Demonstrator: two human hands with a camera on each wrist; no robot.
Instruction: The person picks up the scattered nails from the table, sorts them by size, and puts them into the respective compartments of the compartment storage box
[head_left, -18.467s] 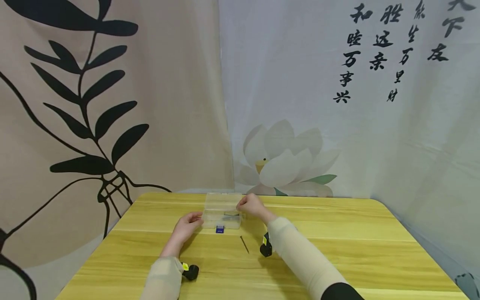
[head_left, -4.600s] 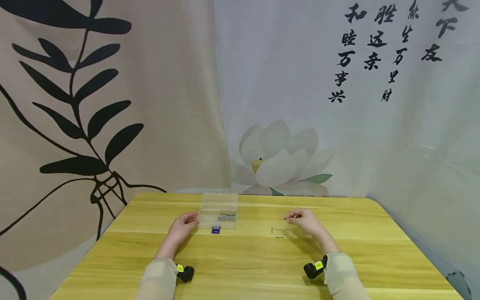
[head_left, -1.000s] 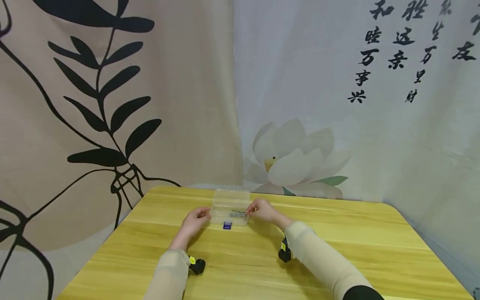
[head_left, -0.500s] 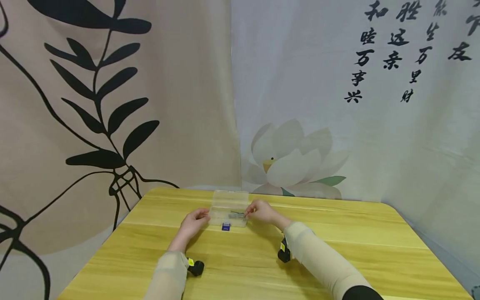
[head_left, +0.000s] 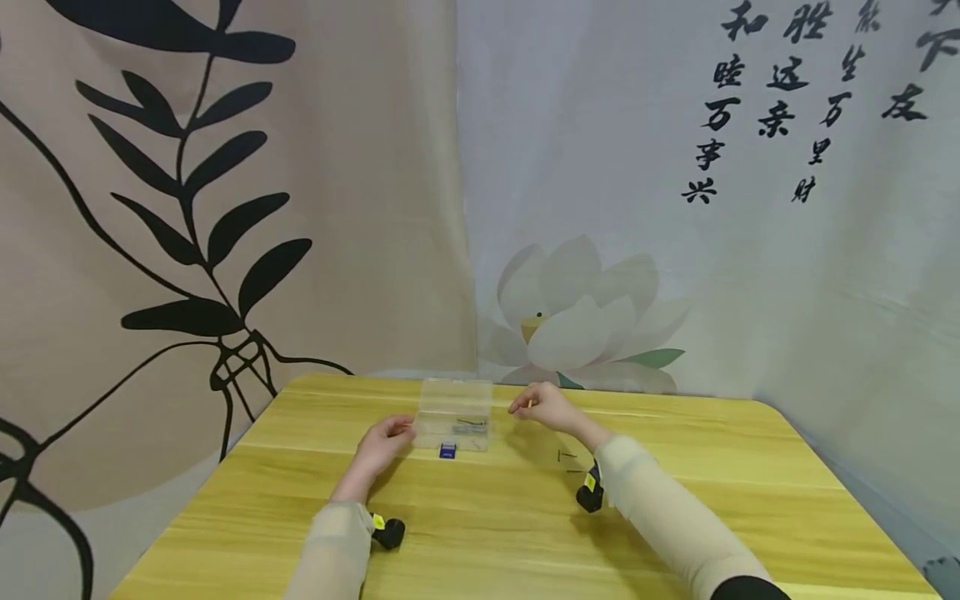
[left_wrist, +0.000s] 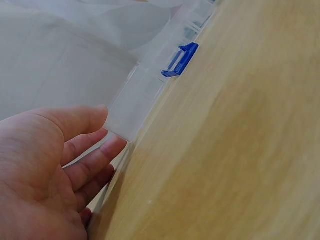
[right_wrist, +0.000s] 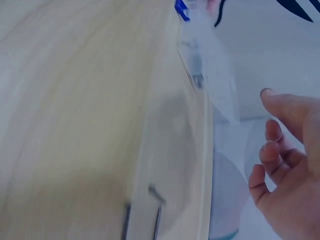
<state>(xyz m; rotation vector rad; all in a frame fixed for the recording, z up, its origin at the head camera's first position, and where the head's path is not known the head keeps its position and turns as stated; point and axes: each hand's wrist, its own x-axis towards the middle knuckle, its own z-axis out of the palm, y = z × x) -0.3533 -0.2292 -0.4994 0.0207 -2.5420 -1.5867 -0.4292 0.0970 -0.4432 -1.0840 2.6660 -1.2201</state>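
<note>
A clear plastic box (head_left: pixel 423 435) with a blue latch (head_left: pixel 447 451) stands near the table's far edge, its lid (head_left: pixel 456 390) raised. Several thin dark nails (head_left: pixel 471 423) lie in its right part. My left hand (head_left: pixel 384 444) touches the box's left end; in the left wrist view thumb and fingertips rest against that end, fingers relaxed. To the right of the box, my right hand (head_left: pixel 551 407) hovers above the table, apart from it. The right wrist view shows this right hand (right_wrist: pixel 295 150) loosely curled with nothing in it.
Loose nails (head_left: pixel 573 472) lie on the wooden table (head_left: pixel 480 533) in front of my right hand, and the right wrist view shows these nails (right_wrist: pixel 157 222) too. A black wrist camera (head_left: pixel 590 493) is on each arm. Printed cloth (head_left: pixel 360 208) hangs behind the table.
My right hand has drawn back from the box's right side, up and to the right. Earlier it held a nail at the right. My left hand has stayed at the box.
</note>
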